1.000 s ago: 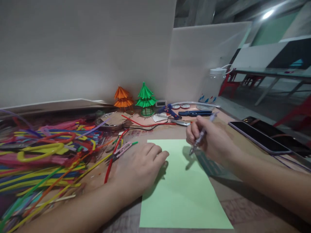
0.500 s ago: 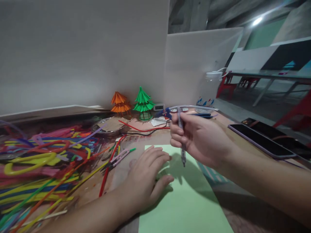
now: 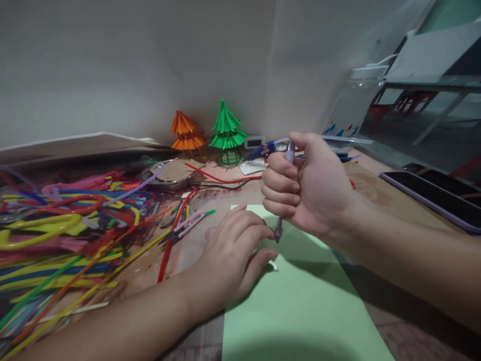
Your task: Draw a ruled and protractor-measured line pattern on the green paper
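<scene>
My right grip (image 3: 308, 185) is curled tight around a pen (image 3: 289, 152), the thumb up at its top end and the writing tip poking out below my little finger. The pen's long axis runs close to upright, leaning a little, tip down over the far part of the green sheet (image 3: 289, 306). I can't tell whether the tip meets the paper.

My left grip (image 3: 233, 255) is slack, thumb parted from the index finger, lying across the sheet's left edge toward its far end. The pen is already in my right, yet its tip comes down just beside my left index fingertip; whether they touch I can't make out. That narrow spot over the sheet's far part is the relation that matters. By my left thumb, on the sheet, shows a small pale bit (image 3: 275, 265), too little to identify.

Left of the sheet, on the tabletop (image 3: 188, 258), lie pink-handled snips (image 3: 190, 224); beyond its far edge stands a green paper-like tree (image 3: 227, 133).
</scene>
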`<state>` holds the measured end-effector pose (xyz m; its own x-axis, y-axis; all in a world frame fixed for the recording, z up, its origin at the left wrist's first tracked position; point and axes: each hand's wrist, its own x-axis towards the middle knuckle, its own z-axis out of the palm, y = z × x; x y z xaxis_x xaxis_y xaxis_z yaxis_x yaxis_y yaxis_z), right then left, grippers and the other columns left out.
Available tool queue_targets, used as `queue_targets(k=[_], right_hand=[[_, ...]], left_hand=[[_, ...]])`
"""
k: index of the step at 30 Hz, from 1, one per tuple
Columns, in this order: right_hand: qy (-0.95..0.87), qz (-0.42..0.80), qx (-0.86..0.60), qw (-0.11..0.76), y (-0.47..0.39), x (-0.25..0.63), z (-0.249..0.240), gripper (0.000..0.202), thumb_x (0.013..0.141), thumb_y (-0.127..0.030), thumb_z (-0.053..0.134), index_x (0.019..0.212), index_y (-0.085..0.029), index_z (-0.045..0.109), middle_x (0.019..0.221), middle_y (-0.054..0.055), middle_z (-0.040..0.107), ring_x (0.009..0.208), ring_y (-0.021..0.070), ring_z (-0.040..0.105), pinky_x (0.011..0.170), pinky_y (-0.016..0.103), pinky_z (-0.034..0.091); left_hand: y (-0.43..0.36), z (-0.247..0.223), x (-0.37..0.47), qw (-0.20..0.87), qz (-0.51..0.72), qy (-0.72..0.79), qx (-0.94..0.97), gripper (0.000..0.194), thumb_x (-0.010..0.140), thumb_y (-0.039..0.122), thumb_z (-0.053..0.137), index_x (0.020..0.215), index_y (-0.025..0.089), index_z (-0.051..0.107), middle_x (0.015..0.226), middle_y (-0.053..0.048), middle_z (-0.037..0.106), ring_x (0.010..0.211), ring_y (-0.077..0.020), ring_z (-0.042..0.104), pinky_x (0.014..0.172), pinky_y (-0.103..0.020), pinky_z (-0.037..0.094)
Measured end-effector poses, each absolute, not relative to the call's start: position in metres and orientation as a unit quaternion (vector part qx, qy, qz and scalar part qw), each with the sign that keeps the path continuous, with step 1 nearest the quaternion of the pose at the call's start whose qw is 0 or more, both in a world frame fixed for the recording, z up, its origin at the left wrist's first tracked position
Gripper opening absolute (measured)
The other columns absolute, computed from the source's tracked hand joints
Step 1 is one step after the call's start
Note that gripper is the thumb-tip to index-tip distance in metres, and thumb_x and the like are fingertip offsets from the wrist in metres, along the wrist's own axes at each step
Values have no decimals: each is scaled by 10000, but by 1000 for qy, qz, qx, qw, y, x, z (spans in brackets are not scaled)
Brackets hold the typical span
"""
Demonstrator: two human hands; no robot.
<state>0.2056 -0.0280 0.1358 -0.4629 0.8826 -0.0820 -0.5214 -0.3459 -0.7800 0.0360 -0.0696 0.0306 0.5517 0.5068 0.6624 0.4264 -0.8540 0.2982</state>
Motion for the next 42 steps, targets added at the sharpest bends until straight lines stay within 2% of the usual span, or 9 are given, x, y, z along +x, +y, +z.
queue_targets(k=[7,11,17,28,34,42], right_hand=[[-345,791,-235,447,-33,201,137,656,1052,-633,193,533,-233,173,429,-70,138,356,73,86,325,218,134],[-342,789,-242,449,-34,201,135,617,1046,-586,218,537,-240,178,430,-73,139,376,76,66,327,212,127],[-353,787,-234,448,-32,203,133,602,1059,-571,216,549,-251,202,422,-65,186,386,84,87,314,220,182],[-366,776,-247,450,-35,201,133,666,1033,-664,285,538,-229,196,446,-69,155,375,75,100,352,228,148],[-346,780,-262,452,-35,199,135,627,1055,-593,204,542,-233,180,442,-68,134,385,81,60,347,222,117],[-371,767,-261,455,-35,203,133,679,1008,-700,317,531,-227,213,456,-65,168,353,78,140,366,237,156]], left_hand=[[-71,32,34,39,395,260,880,56,1074,239,573,1103,192,569,1037,-53,640,1041,-205,606,1168,-426,417],[-71,31,35,36,397,256,881,54,1078,256,571,1086,204,558,1034,-49,645,1043,-208,608,1151,-413,426],[-70,29,34,47,395,259,880,70,1080,272,576,1075,207,551,1028,-43,645,1042,-207,602,1146,-408,424],[-70,31,35,47,392,261,881,92,1079,281,580,1048,208,534,1005,-45,653,1015,-216,609,1133,-428,441],[-70,31,35,41,390,263,882,96,1083,285,569,1039,209,531,999,-50,650,1016,-223,612,1133,-432,440],[-70,31,35,36,391,257,883,74,1087,267,560,1044,217,526,979,-35,640,985,-210,602,1116,-429,454]])
